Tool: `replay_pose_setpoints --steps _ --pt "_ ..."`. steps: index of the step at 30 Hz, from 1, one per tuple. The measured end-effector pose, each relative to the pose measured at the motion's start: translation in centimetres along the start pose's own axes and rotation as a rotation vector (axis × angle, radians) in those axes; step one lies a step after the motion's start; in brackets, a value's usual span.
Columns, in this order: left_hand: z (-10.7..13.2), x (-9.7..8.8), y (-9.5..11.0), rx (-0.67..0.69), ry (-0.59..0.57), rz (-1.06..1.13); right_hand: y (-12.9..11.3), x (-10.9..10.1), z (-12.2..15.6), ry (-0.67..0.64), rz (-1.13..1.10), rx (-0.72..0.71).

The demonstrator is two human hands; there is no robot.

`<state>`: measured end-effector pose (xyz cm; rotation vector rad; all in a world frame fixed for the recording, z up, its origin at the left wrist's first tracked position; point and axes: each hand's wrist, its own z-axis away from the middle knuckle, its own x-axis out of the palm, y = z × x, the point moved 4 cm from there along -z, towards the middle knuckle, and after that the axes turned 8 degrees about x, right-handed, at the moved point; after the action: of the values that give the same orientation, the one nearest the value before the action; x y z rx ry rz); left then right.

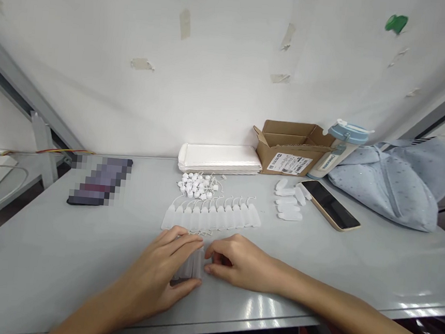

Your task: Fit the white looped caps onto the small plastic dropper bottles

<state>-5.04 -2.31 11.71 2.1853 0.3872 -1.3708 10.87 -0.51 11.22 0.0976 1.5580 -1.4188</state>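
My left hand (173, 261) rests on the table, thumb and fingers wrapped around several small translucent plastic sleeves (187, 269) standing side by side. It covers part of this group. My right hand (235, 261) is curled at the group's right end, thumb and forefinger tips close together; whether something is between them I cannot make out. Just beyond both hands lies a neat row of translucent sleeves with thin white cords (212, 216). Behind that row is a pile of small white caps with cords (197, 185). Loose translucent sleeves (289, 208) lie to the right.
A stack of white flat packages (219, 158) and an open cardboard box (291, 155) stand by the wall. Right of them are a bottle with a blue lid (341, 146), a phone (330, 205) and a pale blue bag (388, 186). A pixelated dark object (100, 181) lies left.
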Motion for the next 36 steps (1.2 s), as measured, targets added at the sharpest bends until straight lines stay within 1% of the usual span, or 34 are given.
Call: replay_pose_setpoints --steps 7,16,21,24,25,27,29,31,33,35,36 --pt "0.2 -0.1 0.0 0.015 0.006 -0.040 0.1 0.1 -0.1 0.005 0.031 -0.018" --pt "0.3 0.1 0.4 0.100 -0.007 -0.199 0.0 0.1 0.0 0.004 0.052 -0.020" --pt "0.1 -0.3 0.4 0.110 0.003 -0.174 0.0 -0.1 0.0 0.007 0.037 -0.016" --pt "-0.9 -0.8 0.0 0.128 0.024 -0.137 0.0 -0.6 0.0 0.034 0.016 -0.014" --pt "-1.4 -0.9 -0.4 0.119 0.030 -0.130 0.0 -0.9 0.0 0.052 0.011 -0.022" --pt "-2.8 -1.2 -1.6 0.058 0.035 -0.123 0.1 -1.6 0.0 0.100 -0.003 -0.043" --pt "-4.5 -1.2 -3.4 -0.057 0.017 -0.099 0.5 -2.8 -0.2 0.159 -0.020 -0.053" --pt "-6.3 -1.2 -5.2 -0.146 -0.003 -0.099 1.4 -4.3 -0.5 0.249 0.004 -0.041" --pt "-8.2 -1.0 -6.9 -0.179 -0.017 -0.144 2.7 -6.2 -0.8 0.385 0.147 0.015" --pt "-9.9 -0.7 -8.3 -0.189 -0.037 -0.165 4.5 -8.4 -1.0 0.547 0.433 0.155" --pt "-10.6 -0.5 -8.8 -0.190 -0.042 -0.168 5.5 -9.4 -1.0 0.610 0.502 0.215"
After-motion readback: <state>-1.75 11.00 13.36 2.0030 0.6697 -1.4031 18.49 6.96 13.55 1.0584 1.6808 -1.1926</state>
